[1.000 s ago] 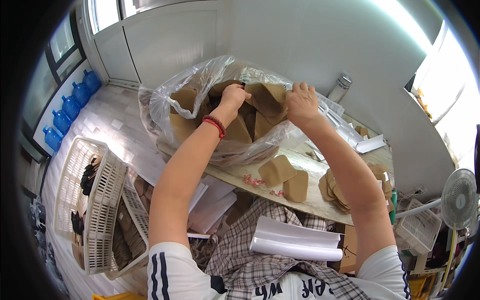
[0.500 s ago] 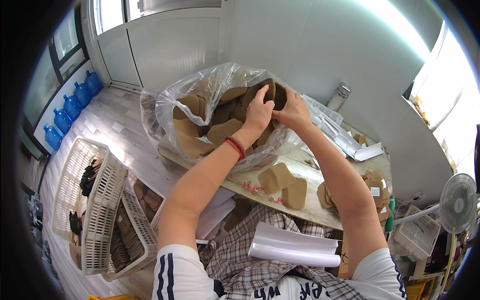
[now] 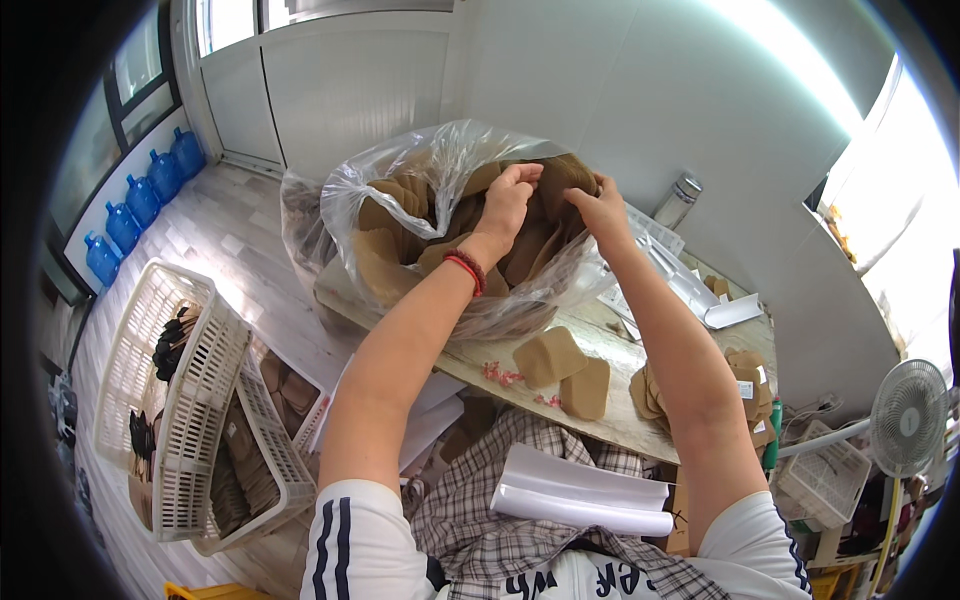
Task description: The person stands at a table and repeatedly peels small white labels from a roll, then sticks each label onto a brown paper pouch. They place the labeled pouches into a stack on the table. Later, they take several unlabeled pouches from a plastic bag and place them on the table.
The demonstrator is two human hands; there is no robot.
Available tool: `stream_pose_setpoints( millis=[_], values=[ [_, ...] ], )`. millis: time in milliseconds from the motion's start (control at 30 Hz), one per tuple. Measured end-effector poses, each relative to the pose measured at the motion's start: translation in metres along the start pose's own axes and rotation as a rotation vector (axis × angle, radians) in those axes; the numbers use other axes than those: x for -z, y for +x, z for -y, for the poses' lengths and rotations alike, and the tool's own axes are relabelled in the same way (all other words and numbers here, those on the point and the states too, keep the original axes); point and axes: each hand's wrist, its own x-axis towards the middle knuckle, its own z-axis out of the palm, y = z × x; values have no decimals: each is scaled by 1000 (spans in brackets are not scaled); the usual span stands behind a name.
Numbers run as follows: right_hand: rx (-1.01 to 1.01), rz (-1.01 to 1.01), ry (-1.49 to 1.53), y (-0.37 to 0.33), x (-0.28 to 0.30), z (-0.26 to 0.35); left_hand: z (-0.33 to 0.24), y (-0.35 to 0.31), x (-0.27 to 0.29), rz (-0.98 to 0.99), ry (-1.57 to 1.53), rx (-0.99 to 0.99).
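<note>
A clear plastic bag (image 3: 465, 150), full of flat brown rounded pads, stands gaping on the table (image 3: 625, 400); their material I cannot make out. Both arms reach into its mouth. My right hand (image 3: 605, 213) grips a bunch of brown pads (image 3: 566, 180) at the bag's right side, thumb in front and fingers behind. Just left of it, my left hand (image 3: 508, 208) is over the pads with its fingers loosely stretched, holding nothing that I can see. Two loose brown pads (image 3: 584, 388) lie on the table in front of the bag, by some small pink bits (image 3: 500, 374).
Tagged brown pads (image 3: 745, 385) are piled under my right forearm. A flask (image 3: 679, 200) and white curved trays (image 3: 690, 285) stand behind. Another white curved piece (image 3: 580, 492) lies on my lap. White crates (image 3: 180, 400) sit on the floor at left; a fan (image 3: 908, 412) is at right.
My left hand has come away from the pads it was touching and moved slightly left. My right hand has shifted a little right, still gripping pads. The view has tilted slightly.
</note>
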Motion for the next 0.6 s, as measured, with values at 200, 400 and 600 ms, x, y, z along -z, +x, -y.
stream_pose_setpoints(
  millis=[200, 400, 600],
  values=[
    [-34, 39, 211, -3, 9, 7, 33, 8, 31, -555, 199, 88],
    [-27, 23, 196, -5, 8, 8, 30, 5, 49, -493, 277, 193],
    [25, -8, 123, 0, 2, -3, 15, -6, 38, -110, 284, 225]
  ],
)
